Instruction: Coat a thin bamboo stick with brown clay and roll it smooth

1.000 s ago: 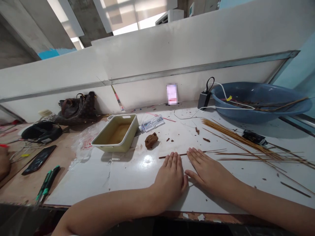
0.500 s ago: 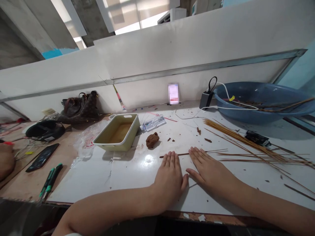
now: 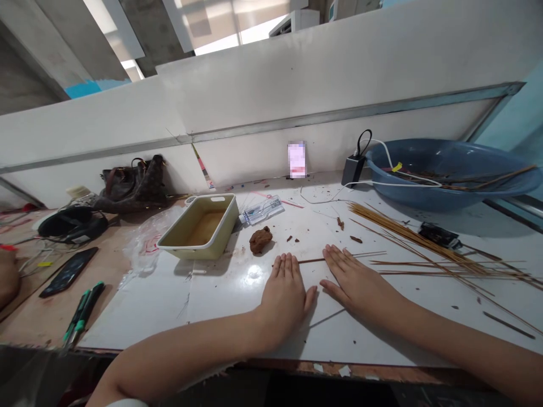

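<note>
My left hand point(image 3: 285, 299) lies flat, palm down, fingers stretched out over a thin brown-coated stick point(image 3: 311, 260) on the white table sheet. To its right, my right hand point(image 3: 360, 280) is also flat, its fingertips over the same stick. The dark coated part shows between the hands, and a thinner bare end runs out to the right. Another thin stick point(image 3: 326, 318) lies partly under my hands, nearer the front edge. Just beyond my left fingertips sits a lump of brown dough-like paste point(image 3: 260, 241), with small brown bits point(image 3: 356, 239) scattered farther right.
A pale green tub point(image 3: 199, 229) stands left of the paste, beside a clear plastic packet point(image 3: 263, 210). Bundled thin sticks point(image 3: 394, 232) lie at right, before a blue basin point(image 3: 449, 175). A phone point(image 3: 69, 272), a green-black tool point(image 3: 83, 312) and another person's hand point(image 3: 8, 272) are at far left.
Both flat hands have slid slightly forward, away from the front edge, and the stick has shifted forward with them. My left hand is also a little farther left. The camera view has shifted slightly.
</note>
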A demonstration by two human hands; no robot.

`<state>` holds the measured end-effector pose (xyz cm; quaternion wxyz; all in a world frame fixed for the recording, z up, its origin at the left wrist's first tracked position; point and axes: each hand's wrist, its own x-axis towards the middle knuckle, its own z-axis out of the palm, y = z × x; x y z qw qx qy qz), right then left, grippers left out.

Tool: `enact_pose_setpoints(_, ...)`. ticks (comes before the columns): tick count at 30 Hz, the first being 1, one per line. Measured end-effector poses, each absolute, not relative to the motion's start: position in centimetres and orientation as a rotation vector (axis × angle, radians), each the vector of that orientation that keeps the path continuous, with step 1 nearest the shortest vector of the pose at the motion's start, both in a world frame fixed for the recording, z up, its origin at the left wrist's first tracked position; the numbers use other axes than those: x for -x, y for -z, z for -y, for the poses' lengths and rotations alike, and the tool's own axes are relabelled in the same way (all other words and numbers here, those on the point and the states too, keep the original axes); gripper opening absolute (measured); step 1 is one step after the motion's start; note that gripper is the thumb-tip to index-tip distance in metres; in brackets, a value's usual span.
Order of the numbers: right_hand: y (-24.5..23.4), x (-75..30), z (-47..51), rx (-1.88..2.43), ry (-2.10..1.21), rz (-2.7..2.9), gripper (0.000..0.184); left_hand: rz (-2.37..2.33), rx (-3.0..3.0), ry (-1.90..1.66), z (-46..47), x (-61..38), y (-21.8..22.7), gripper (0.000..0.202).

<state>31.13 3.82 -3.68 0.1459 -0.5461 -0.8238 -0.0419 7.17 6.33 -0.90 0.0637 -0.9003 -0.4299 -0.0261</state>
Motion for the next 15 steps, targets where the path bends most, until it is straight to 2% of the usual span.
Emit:
enact_pose_setpoints(8,4.0,-30.8,-2.6,1.602,0.183,2.383,0.085,1.264,2.712,0.117,-4.9,-6.7,1.8,0.090)
enact_pose_setpoints(15,2.8,-31.2,-3.8,1.597,0.153,2.397,0.084,1.339,2.710,0.108,-6.7,-7.2,1.1,0.089)
